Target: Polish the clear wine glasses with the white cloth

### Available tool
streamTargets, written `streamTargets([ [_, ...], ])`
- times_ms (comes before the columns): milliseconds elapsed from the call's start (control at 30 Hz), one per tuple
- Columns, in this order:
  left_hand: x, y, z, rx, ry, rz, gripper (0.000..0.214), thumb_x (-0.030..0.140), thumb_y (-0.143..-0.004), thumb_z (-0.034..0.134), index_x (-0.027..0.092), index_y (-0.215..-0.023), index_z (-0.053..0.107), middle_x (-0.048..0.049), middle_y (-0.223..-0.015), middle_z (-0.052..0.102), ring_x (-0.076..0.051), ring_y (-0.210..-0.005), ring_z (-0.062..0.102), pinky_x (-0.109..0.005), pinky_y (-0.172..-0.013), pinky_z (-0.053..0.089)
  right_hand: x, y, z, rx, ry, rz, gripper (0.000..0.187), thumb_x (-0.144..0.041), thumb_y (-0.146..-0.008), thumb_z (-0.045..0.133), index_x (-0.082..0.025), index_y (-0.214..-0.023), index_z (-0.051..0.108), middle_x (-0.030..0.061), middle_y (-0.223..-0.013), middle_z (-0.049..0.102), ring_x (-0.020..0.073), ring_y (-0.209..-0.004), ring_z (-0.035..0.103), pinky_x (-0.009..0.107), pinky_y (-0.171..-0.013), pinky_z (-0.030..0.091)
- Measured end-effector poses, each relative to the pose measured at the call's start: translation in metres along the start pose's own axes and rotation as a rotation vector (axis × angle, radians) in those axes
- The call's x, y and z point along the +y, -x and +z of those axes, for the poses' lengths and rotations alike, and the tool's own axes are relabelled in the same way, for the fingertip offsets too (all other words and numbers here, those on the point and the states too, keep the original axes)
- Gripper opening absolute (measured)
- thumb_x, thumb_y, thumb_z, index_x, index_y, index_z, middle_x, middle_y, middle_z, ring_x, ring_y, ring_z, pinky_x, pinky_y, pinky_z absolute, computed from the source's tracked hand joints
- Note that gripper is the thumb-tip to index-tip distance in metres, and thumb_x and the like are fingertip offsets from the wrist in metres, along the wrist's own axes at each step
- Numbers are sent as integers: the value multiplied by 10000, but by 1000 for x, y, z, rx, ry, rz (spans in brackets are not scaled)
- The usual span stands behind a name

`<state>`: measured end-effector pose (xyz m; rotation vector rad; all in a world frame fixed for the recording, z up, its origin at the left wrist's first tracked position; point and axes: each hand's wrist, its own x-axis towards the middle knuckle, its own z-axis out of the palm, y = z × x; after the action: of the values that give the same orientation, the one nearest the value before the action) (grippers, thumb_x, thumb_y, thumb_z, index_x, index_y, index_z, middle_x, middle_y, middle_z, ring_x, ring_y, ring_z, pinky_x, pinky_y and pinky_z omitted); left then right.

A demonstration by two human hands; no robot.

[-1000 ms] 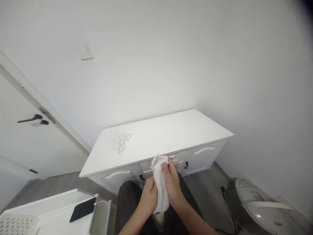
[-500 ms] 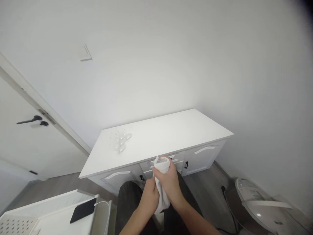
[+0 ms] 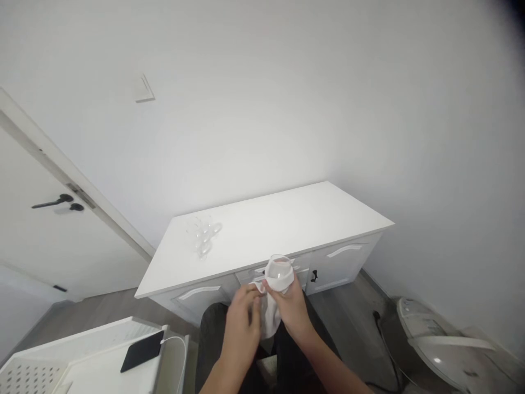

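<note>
Above my knees, my right hand (image 3: 292,307) is closed around a clear drinking glass (image 3: 280,269), with a white cloth (image 3: 269,317) wrapped about its lower part. The rim of the glass faces up and stands clear of the cloth. Left of it, my left hand (image 3: 245,312) pinches a fold of the same cloth between bent fingers. The cloth's loose end hangs down between both hands. Several more clear glasses (image 3: 205,235) are grouped at the left end of the white cabinet top (image 3: 279,221); their outlines are hard to separate.
The white cabinet (image 3: 344,262) stands against the wall in front of me. A white cart (image 3: 102,377) with a black phone (image 3: 143,351) and cable is at lower left. A rice-cooker-like appliance (image 3: 435,345) sits at lower right. A door with a black handle (image 3: 53,201) is on the left.
The glass now shows more above the cloth. My left hand has moved up and left, drawing a fold of cloth sideways. My right hand has shifted slightly right.
</note>
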<state>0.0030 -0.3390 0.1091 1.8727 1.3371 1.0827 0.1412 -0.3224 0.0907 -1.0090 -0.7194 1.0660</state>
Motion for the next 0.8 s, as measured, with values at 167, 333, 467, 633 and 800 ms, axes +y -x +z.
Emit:
streamTargets([
  [167,-9,-11,-21,98,253,-98,455,540,-954,632,234,-1288,670,-147,-1380,677,-335,-1293,627,-503,-1125,476,4,9,-4,-221,-270,359,469,-394,-656,949,-182,-933,635,-61,-671,607,65,-493,428,208,-463,326],
  [333,4,-29,-31,-490,653,-156,532,537,-787,845,185,-1166,724,-146,-1155,760,-297,-1105,712,-372,-986,543,30,21,-8,-873,-248,821,497,-239,-502,984,-192,-757,560,-124,-518,468,1,-350,261,183,-376,159],
  [467,14,-31,-27,-502,640,-276,342,357,-734,884,177,-953,692,-54,-833,743,-181,-761,682,-245,-682,499,38,20,-6,-1005,-157,856,442,-210,-499,917,-196,-765,565,-127,-518,458,11,-360,290,178,-388,203],
  [633,14,-18,-5,-37,349,-100,132,233,-839,726,186,-944,662,-21,-870,691,-179,-858,667,-279,-833,508,14,23,11,-409,435,79,219,-153,-709,724,-189,-920,681,25,-798,720,169,-727,650,260,-651,482],
  [800,18,-18,-8,-26,362,-94,110,234,-820,723,179,-884,653,-24,-820,668,-181,-811,650,-279,-787,502,12,27,15,-468,285,97,260,-216,-646,849,-190,-797,639,3,-750,698,149,-683,622,249,-632,496],
])
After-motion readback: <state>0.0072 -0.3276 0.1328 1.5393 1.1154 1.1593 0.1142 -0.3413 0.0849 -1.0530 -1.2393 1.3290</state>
